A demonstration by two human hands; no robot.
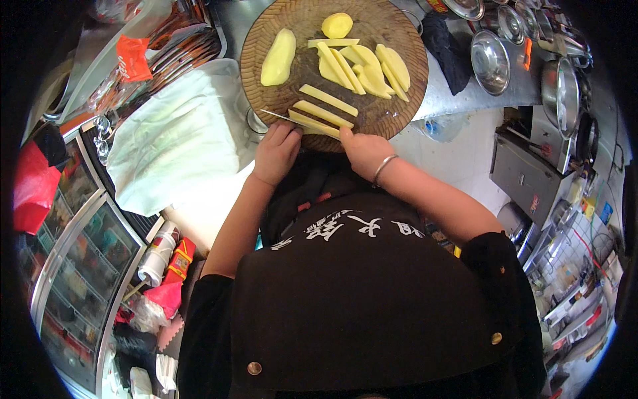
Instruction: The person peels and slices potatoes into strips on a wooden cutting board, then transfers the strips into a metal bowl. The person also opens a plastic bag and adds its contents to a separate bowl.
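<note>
On a round wooden chopping board (259, 47), my right hand (366, 152) grips a knife (285, 117), its thin blade seen nearly edge-on and pointing left. Its handle is hidden in the fist. My left hand (279, 152) is curled at the board's near edge, close against the blade, its fingertips on a potato piece (310, 131) that is mostly covered. Just beyond the blade lie a few cut potato strips (329, 99). Farther back are a pile of potato slices (369, 72), a peeled whole potato (279, 57) and a rounded potato piece (337, 25).
Left of the board, a white cloth-like sheet (184, 134) lies beside a tray of skewers (184, 55). A black cloth (446, 55) and steel bowls (490, 62) stand on the metal counter at right. A glass-fronted cabinet (89, 294) is at lower left.
</note>
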